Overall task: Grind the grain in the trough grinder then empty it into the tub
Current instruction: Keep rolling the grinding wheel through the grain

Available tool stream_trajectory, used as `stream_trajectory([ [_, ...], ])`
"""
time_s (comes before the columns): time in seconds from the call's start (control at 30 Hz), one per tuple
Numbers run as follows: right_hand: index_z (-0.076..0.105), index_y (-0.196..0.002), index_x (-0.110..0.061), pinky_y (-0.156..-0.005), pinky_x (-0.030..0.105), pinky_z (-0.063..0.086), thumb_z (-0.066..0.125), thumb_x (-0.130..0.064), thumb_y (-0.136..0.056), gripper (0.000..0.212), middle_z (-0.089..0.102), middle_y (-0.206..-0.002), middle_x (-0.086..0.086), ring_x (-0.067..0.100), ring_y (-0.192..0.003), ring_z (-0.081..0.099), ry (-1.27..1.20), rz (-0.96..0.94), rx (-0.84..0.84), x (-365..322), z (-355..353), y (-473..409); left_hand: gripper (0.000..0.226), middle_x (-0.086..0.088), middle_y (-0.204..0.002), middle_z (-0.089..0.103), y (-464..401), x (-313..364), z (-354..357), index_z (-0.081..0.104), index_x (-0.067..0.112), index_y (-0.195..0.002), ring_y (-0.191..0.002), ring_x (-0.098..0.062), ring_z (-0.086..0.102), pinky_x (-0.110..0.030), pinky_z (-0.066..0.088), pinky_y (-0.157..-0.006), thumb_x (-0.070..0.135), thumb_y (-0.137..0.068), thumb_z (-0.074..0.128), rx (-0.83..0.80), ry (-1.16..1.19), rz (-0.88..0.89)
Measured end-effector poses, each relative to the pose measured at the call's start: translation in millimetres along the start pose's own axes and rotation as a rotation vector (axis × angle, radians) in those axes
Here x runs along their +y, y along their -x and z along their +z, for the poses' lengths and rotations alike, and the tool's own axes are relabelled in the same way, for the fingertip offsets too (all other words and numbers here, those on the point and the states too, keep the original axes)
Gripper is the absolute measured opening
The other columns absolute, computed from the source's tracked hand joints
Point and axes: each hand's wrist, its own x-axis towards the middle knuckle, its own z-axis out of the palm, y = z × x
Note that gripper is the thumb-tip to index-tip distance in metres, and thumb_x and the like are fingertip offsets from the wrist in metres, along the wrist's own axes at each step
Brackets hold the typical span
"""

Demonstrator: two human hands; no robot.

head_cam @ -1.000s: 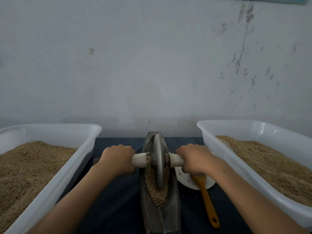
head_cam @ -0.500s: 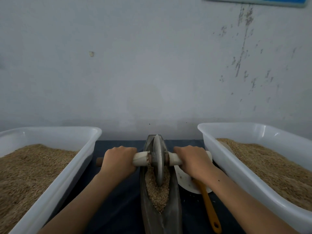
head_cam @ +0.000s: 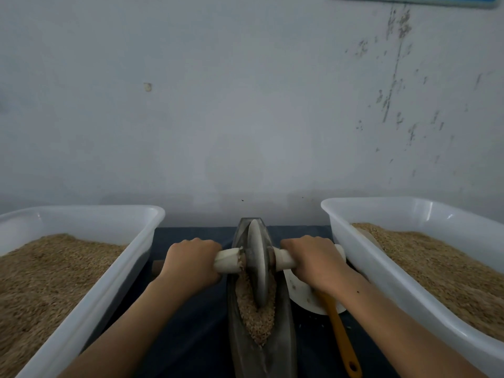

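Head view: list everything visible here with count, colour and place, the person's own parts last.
trough grinder: 1, dark grey metal, centre, on dark blue cloth
grinding wheel: 1, grey disc, standing in the trough
axle handle: 1, whitish, through the wheel
grain: tan, in the trough
tubs: 2, white, left and right, both holding tan grain
scoop: 1, white head, orange handle, right of the trough
wall: pale grey, scuffed
left hand: grips the axle
right hand: grips the axle

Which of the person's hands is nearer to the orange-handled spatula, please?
Right. The right hand grips the roller handle directly above the spatula; the left hand is across the trough.
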Motion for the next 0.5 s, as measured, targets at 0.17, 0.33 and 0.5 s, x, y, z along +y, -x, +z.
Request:
stream_trajectory([
  [0.17,0.048,-0.101,-0.025,-0.069,0.029,0.036,0.052,-0.019,-0.091,0.012,0.064,-0.098,-0.002,0.019,-0.089,0.060,-0.013,0.007,0.124,0.5,9.6,1.0,0.021,0.007,-0.094,0.062,0.5,2.1,4.9,0.054,0.030,-0.101,-0.087,-0.014,0.060,-0.026,0.033,-0.065,0.044,-0.087,0.052,0.138,0.001,0.002],
  [0.33,0.051,-0.100,-0.026,-0.071,0.030,0.037,0.056,-0.015,-0.088,0.017,0.064,-0.101,0.000,0.021,-0.092,0.060,0.024,-0.017,0.011,-1.8,-3.0,2.4,0.025,0.006,-0.096,0.063,-0.2,-0.1,2.5,0.058,0.027,-0.105,-0.089,-0.013,0.060,-0.025,0.037,-0.068,0.039,-0.084,0.057,0.004,0.013,-0.002],
  [0.5,0.059,-0.108,-0.021,-0.070,0.029,0.040,0.061,-0.018,-0.085,0.024,0.064,-0.101,0.002,0.019,-0.088,0.060,0.023,-0.038,-0.196,1.4,-13.9,3.8,0.034,0.007,-0.092,0.061,-2.0,-2.3,-4.3,0.060,0.026,-0.109,-0.078,-0.010,0.053,-0.025,0.039,-0.067,0.040,-0.078,0.065,-0.181,0.009,0.020],
])
